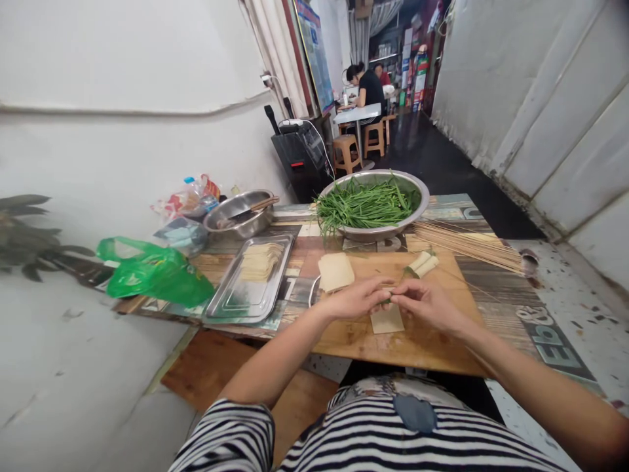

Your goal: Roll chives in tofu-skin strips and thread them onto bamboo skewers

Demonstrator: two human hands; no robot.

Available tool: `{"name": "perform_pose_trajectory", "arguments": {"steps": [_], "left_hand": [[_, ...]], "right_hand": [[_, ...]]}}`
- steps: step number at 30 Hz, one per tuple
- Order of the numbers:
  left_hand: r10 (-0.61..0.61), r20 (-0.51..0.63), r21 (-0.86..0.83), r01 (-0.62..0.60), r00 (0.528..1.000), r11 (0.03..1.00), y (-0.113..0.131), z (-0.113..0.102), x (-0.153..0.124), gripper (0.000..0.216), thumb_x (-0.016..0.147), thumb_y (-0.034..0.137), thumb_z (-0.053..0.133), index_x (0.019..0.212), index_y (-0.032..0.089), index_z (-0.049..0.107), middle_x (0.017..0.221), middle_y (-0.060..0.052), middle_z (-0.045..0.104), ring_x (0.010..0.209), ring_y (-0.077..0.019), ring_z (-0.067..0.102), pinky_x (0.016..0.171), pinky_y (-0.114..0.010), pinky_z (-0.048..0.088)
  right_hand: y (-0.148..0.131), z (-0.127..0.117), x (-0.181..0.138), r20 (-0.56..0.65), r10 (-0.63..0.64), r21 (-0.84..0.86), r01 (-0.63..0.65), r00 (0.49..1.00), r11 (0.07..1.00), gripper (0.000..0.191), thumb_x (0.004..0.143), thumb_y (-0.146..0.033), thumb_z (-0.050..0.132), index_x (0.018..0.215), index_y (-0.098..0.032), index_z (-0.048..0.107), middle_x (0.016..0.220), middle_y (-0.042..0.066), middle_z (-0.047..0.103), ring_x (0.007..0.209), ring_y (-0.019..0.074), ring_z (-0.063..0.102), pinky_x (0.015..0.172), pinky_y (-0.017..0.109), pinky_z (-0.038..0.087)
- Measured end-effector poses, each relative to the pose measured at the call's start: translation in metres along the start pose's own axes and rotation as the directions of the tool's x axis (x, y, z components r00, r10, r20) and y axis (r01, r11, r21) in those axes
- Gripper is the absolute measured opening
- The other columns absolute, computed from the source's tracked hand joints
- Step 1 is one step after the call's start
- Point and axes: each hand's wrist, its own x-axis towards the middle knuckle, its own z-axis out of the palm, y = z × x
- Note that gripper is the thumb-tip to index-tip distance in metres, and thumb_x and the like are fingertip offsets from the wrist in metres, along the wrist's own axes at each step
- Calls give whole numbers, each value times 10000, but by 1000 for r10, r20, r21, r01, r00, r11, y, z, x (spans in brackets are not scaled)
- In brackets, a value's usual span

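Observation:
My left hand [361, 298] and my right hand [425, 303] meet over the wooden cutting board [339, 341], fingertips pinched together on a small bit of chives. Most of what they grip is hidden by the fingers. Just under them lies a pale yellow tofu skin sheet [387, 322], flat on the board. To the left of my hands sits a stack of square tofu skin sheets [337, 270]. Beyond my right hand are pale rolls [424, 263] with green ends showing. A wide metal bowl [421, 204] heaped with green chives [366, 204] stands behind the board.
Thin wooden skewers [474, 248] lie at the right. On the left are a metal tray [236, 307] with more stacked sheets [260, 261], a steel basin [243, 229] and a green plastic bag [154, 274]. A black speaker [301, 154] and seated people [369, 85] are farther back.

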Motion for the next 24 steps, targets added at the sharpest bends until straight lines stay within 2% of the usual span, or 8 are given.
{"name": "perform_pose_trajectory", "arguments": {"steps": [3,6,8,10,14,20,22,24], "left_hand": [[228,-255,232,-170,940,958,-18,16,-14,271,914,397,566,1003,208,740,959,-77,722,892,-184,652,837,-302,507],[319,-404,280,-216,858,935,-33,30,-28,230,893,356,609,952,193,761,974,-88,735,884,-181,683,811,-290,543],[363,-433,339,-225,825,914,-40,37,-35,206,897,313,611,964,184,757,954,-87,738,848,-164,694,765,-269,560],[451,-389,454,-259,803,852,-45,39,-41,193,915,257,583,979,175,746,948,-87,738,839,-154,696,748,-260,565],[599,-206,700,-311,774,643,-49,38,-47,199,941,183,523,997,156,712,988,-96,729,902,-167,683,802,-301,567],[596,39,889,-300,802,346,-47,36,-56,241,968,142,432,1106,109,627,1070,-116,698,984,-188,660,869,-343,570],[588,69,909,-293,806,295,-46,35,-58,227,960,196,479,1113,98,615,1089,-118,691,1007,-199,654,890,-345,570],[603,78,914,-299,794,275,-46,35,-57,249,945,283,533,1087,97,620,1062,-112,696,985,-200,663,891,-338,576]], "right_hand": [[15,2,-6,-10,-80,-72,79,997,994,254,813,-412,644,800,-159,673,687,22,638,610,134,550,586,266,436],[23,2,-13,37,-176,-235,180,984,955,218,875,-363,585,825,-170,674,782,41,660,702,152,582,651,277,452],[24,2,-17,117,-233,-344,259,965,902,214,913,-326,539,829,-170,659,771,39,641,696,145,571,646,270,444],[22,1,-21,196,-296,-418,353,935,837,234,949,-286,480,839,-165,647,779,47,631,705,141,563,653,268,443],[23,-1,-25,310,-374,-537,486,874,690,318,989,-214,359,845,-159,637,822,71,620,753,154,551,668,277,443],[22,-5,-26,566,-399,-660,687,721,305,356,999,-144,285,928,-114,633,864,89,597,775,180,509,683,313,442],[17,-4,-26,635,-367,-660,724,680,199,353,1004,-174,297,918,-110,633,865,94,594,776,190,504,677,325,441],[13,-3,-27,663,-338,-670,731,668,129,335,1005,-225,337,882,-120,631,846,89,586,776,198,500,665,333,437]]}}
